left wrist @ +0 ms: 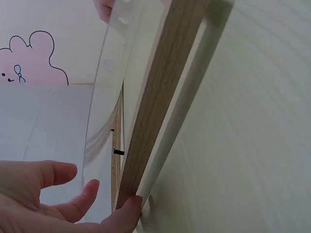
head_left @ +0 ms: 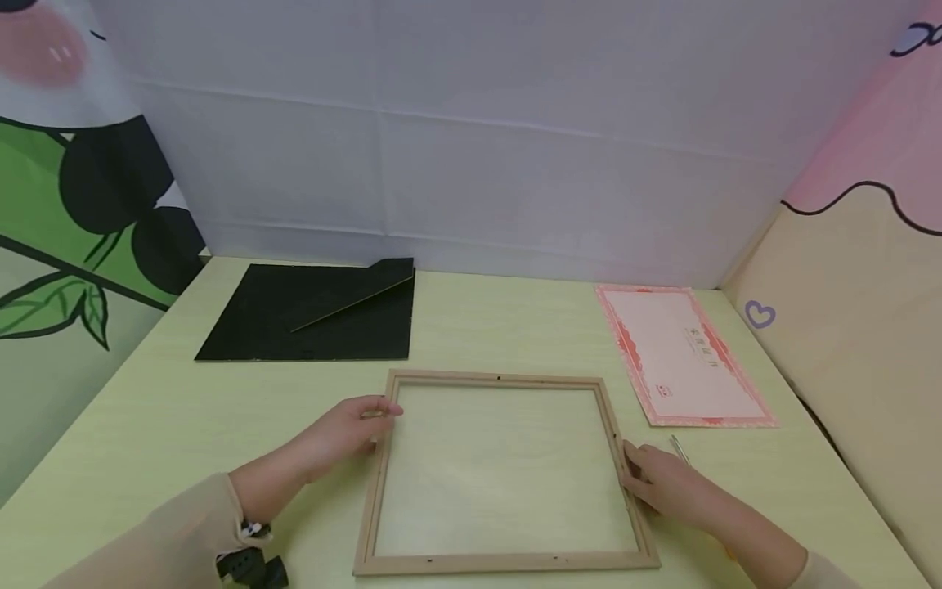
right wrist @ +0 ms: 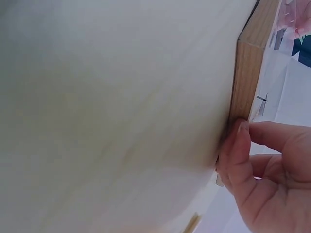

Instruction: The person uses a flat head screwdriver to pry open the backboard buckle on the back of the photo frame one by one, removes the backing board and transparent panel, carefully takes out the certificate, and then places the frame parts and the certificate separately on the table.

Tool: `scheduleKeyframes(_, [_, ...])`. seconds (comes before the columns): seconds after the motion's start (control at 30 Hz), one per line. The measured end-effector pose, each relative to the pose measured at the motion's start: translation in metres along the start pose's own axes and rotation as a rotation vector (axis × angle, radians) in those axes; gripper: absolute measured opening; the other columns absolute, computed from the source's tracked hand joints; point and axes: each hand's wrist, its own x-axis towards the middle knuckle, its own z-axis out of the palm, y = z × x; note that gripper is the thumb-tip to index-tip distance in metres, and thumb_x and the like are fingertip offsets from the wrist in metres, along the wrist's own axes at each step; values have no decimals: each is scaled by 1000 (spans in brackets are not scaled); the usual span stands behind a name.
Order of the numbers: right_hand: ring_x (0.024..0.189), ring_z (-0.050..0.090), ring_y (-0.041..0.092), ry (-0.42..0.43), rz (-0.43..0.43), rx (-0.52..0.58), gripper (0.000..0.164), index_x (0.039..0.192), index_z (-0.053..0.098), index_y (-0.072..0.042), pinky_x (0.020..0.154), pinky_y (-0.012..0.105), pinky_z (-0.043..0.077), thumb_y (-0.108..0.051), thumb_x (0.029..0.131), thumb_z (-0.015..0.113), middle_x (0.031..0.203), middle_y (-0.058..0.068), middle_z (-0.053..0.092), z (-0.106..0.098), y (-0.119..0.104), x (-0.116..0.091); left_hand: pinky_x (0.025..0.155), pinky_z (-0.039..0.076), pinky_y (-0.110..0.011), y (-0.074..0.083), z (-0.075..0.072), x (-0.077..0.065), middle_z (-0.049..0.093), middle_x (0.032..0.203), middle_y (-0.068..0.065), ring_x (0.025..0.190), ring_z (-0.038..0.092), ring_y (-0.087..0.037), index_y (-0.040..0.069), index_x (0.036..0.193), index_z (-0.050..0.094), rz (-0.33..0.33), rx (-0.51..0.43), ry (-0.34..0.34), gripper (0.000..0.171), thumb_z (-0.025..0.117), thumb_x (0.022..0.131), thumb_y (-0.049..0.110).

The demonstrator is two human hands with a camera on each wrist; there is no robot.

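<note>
A light wooden frame (head_left: 508, 564) lies on the table in front of me, its rails dotted with small dark pieces. My left hand (head_left: 349, 433) is at its left rail. In the left wrist view one fingertip (left wrist: 129, 208) touches the rail's outer side, and the other fingers are spread apart. A clear sheet (left wrist: 104, 111) shows beside that rail, its edge near those fingers. On the opposite side, my right hand (head_left: 670, 483) pinches the right rail, its fingertips (right wrist: 238, 138) at the lower edge of the wood.
Behind the frame at the left lies a black board (head_left: 338, 286) with a flap partly raised. A pink-bordered paper (head_left: 684, 352) lies at the back right. A thin metal shaft (head_left: 679, 448) shows beside my right hand. Fabric walls (head_left: 471, 164) stand around the table.
</note>
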Motion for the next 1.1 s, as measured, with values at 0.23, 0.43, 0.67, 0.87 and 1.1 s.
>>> scheduleKeyframes(0.23, [52, 45, 15, -12, 74, 47, 46, 124, 46, 15, 47, 25, 38, -8, 88, 62, 70, 4, 45, 1, -5, -2, 94, 40, -51, 3, -3, -5, 44, 132, -23, 118, 43, -40, 1, 122, 56, 132, 199, 21, 33, 58, 92, 13])
scheduleKeyframes(0.43, [51, 45, 17, -32, 112, 52, 51, 128, 43, 16, 47, 24, 37, -11, 89, 63, 68, 5, 45, 2, -3, -1, 72, 53, -35, 6, -7, -17, 58, 118, -17, 89, 65, -28, 12, 149, 17, 54, -76, -248, 65, 53, 95, 16])
scheduleKeyframes(0.67, [48, 44, 12, -56, -2, 75, 26, 109, 52, 6, 46, 24, 38, -9, 90, 60, 64, 3, 45, 0, -1, -5, 71, 54, -32, 1, -13, -25, 64, 110, -17, 83, 66, -29, 10, 148, 16, 16, -185, -229, 64, 52, 95, 13])
scheduleKeyframes(0.87, [48, 45, 11, -69, -44, 74, 17, 95, 49, 1, 47, 24, 39, -11, 90, 60, 65, 2, 44, -1, 1, -5, 68, 53, -30, -6, -31, -28, 63, 110, -19, 78, 63, -25, 11, 147, 23, 59, -131, -71, 58, 50, 96, 10])
scheduleKeyframes(1.1, [47, 43, 10, -47, -53, 22, 16, 91, 48, -2, 46, 24, 37, -13, 90, 61, 64, 2, 43, 0, 4, -3, 69, 53, -24, 3, -46, -16, 64, 110, -15, 83, 65, -27, 14, 148, 22, 44, -147, 3, 59, 51, 97, 15])
